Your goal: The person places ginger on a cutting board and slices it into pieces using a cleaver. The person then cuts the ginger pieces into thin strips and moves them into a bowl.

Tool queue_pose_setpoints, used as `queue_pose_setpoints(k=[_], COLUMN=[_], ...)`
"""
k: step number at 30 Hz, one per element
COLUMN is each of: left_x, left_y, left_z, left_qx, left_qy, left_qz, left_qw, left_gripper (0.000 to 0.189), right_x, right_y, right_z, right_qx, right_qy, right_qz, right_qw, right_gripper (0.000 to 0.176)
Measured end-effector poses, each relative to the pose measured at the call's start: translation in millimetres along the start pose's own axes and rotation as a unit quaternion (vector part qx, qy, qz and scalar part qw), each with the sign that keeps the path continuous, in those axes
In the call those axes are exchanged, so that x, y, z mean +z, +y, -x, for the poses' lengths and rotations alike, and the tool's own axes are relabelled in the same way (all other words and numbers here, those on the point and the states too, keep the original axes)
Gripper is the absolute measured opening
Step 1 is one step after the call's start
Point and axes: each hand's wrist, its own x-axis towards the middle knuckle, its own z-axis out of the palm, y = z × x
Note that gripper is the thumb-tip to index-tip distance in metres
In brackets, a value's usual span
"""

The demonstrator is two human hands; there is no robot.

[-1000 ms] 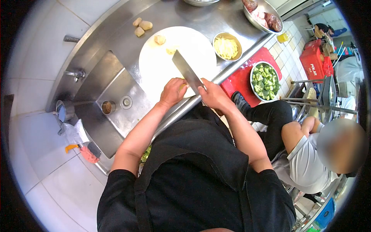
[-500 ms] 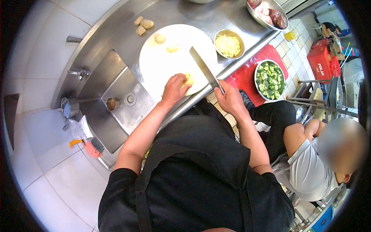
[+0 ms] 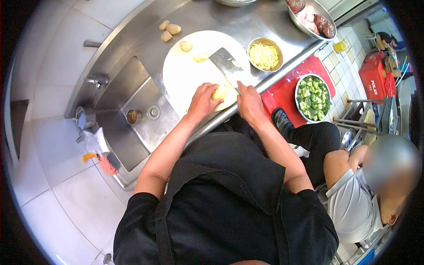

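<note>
My left hand [image 3: 204, 102] is closed around a pale yellow peeled potato [image 3: 219, 92], pressing it on the round white cutting board [image 3: 179, 81]. In my right hand [image 3: 251, 106] is the handle of a cleaver [image 3: 226, 60]. Its broad dark blade lies tilted over the board just beyond the potato, with a few pale bits stuck to its face. A yellow cut piece [image 3: 200, 56] and a whole peeled potato [image 3: 186, 46] sit on the far part of the board. Beside the board stands a metal bowl of thin yellow strips [image 3: 264, 54].
Several potatoes [image 3: 173, 29] lie behind the board. A sink [image 3: 145, 132] is at the left. A bowl of raw meat [image 3: 324, 26] stands at the counter's far right. Below, a bowl of green cut vegetables [image 3: 312, 98] rests on a red surface, near a seated person [image 3: 353, 194].
My right hand has moved left, closer to my left hand. The cleaver has turned from nearly edge-on to showing its broad face. My left hand stays on the potato.
</note>
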Motion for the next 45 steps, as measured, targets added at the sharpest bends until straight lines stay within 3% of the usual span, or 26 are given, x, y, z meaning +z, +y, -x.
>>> queue_pose_setpoints(k=[6, 8, 9, 12, 18, 22, 25, 27, 29, 31, 33, 40, 45], left_x=[2, 3, 2, 2, -4, -6, -3, -1, 0, -2, -4, 0, -3], left_y=[-1, 6, 9, 7, 4, -1, -8, -11, -9, -6, -4, -8, -3], left_z=[1, 1, 2, -5, 6, 13, 14, 13, 15, 15, 15, 18, 16], left_qx=[0.004, -0.003, -0.008, -0.033, 0.004, -0.027, -0.010, -0.007, -0.005, 0.001, -0.031, -0.012, 0.045], left_qy=[0.013, 0.026, 0.036, -0.007, 0.031, 0.015, 0.026, 0.026, 0.040, 0.049, 0.020, 0.016, 0.056], left_qz=[0.007, -0.012, -0.032, -0.013, -0.049, -0.028, -0.012, -0.001, 0.000, 0.000, 0.040, 0.034, 0.005], left_qw=[1.000, 1.000, 0.999, 0.999, 0.998, 0.999, 1.000, 1.000, 0.999, 0.999, 0.999, 0.999, 0.997], left_gripper=[0.069, 0.074, 0.080, 0.086, 0.080, 0.075, 0.069, 0.063, 0.062, 0.060, 0.060, 0.063, 0.064], right_x=[-13, -27, -26, -13, 20, 23, 6, -19, -16, -5, 6, 14, 14], right_y=[-17, -24, -20, -7, 17, 18, -2, -24, -24, -21, -22, -38, -31], right_z=[-6, -14, -22, -65, -127, -131, -125, -108, -85, -63, -50, -43, -37], right_qx=[0.000, -0.016, -0.019, -0.082, -0.137, -0.145, -0.109, -0.014, 0.004, 0.044, 0.064, 0.078, 0.102], right_qy=[-0.045, -0.081, -0.081, 0.089, 0.079, 0.060, 0.058, -0.028, -0.052, -0.158, -0.162, -0.119, -0.080], right_qz=[0.033, 0.136, 0.136, 0.063, 0.137, 0.146, 0.128, -0.016, -0.072, -0.189, -0.197, -0.127, -0.137], right_qw=[0.998, 0.987, 0.987, 0.991, 0.978, 0.977, 0.984, 0.999, 0.996, 0.968, 0.965, 0.982, 0.982], right_gripper=[0.050, 0.028, 0.028, 0.013, 0.014, 0.014, 0.015, 0.017, 0.020, 0.021, 0.021, 0.023, 0.022])
